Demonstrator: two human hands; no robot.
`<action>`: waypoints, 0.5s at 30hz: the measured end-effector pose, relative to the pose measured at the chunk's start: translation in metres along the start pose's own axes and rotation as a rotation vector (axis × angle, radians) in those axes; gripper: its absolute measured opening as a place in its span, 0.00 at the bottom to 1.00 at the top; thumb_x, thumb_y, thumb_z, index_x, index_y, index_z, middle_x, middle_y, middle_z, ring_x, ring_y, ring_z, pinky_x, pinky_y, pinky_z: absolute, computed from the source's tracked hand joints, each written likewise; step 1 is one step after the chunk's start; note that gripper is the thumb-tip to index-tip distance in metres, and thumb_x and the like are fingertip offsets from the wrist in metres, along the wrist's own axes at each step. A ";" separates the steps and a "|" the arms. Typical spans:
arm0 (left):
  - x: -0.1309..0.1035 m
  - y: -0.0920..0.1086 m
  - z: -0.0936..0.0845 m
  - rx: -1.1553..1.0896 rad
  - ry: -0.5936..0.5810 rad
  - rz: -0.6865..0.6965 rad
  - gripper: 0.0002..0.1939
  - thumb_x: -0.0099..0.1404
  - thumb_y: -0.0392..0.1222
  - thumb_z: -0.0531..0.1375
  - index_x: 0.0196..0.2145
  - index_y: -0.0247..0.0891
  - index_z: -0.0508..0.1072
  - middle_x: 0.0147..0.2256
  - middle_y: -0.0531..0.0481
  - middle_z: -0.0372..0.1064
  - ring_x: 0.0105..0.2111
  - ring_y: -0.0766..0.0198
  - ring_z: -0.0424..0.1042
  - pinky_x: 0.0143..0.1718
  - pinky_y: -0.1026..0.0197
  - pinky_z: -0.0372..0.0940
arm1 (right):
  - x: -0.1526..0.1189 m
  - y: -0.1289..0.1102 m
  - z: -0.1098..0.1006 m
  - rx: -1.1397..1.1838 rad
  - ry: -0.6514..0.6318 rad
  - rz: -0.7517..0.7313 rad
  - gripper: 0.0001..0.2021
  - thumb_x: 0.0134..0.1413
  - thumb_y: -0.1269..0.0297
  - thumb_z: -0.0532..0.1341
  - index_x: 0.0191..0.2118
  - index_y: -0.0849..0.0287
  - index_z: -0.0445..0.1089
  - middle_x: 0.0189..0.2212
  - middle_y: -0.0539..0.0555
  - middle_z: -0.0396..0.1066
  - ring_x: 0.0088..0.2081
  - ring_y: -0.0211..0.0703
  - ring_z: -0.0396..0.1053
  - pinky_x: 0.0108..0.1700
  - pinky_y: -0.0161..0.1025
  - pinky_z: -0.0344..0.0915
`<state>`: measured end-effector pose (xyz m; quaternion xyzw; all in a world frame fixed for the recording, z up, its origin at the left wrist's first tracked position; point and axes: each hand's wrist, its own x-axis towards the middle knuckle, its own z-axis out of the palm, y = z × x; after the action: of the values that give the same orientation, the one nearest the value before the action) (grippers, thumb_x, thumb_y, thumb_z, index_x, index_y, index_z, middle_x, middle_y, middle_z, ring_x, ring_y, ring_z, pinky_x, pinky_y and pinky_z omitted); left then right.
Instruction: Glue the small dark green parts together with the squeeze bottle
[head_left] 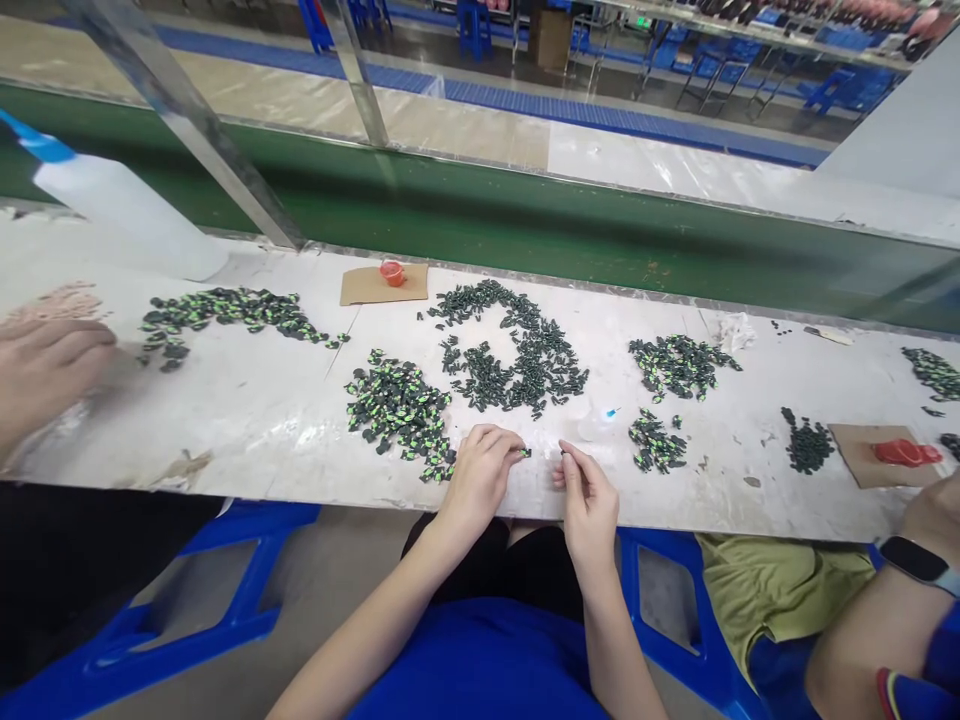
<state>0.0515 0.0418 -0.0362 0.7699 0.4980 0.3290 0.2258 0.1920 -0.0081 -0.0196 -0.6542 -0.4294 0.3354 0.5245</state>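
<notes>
Black-and-green is the small piece (526, 453) at the fingertips of the left hand (480, 475), whose fingers are closed on it in a pinch, just below the dark pile (551, 370) on the pale bench (285, 420). To the right of that, also below the dark pile, the right hand (591, 495) has its thumb and fingers pinched on a tiny dark bit (564, 452), too small to make out. The two hands are near each other but apart.

Left of the dark pile lies a green-flecked heap (394, 405), close to the left hand; farther left is a curved band (240, 308) of similar pieces. Beyond the dark pile's upper left, a red cup (391, 273) sits on a cardboard piece (360, 290). Right of the dark pile are two green-flecked clusters, an upper one (679, 368) and a lower one (656, 445). At the far left, a co-worker's hand (49, 375) is beside pinkish pieces (60, 303), near a white bottle (135, 215).
</notes>
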 end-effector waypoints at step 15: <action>0.000 0.014 -0.015 -0.325 -0.066 -0.075 0.08 0.63 0.34 0.58 0.36 0.41 0.77 0.33 0.48 0.76 0.38 0.60 0.72 0.41 0.58 0.69 | 0.002 0.006 0.000 -0.013 -0.155 -0.065 0.09 0.57 0.59 0.59 0.37 0.57 0.74 0.31 0.54 0.76 0.32 0.42 0.75 0.38 0.39 0.72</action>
<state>0.0494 0.0365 -0.0161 0.7146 0.4589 0.3709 0.3757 0.1939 -0.0069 -0.0256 -0.6155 -0.4917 0.3650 0.4961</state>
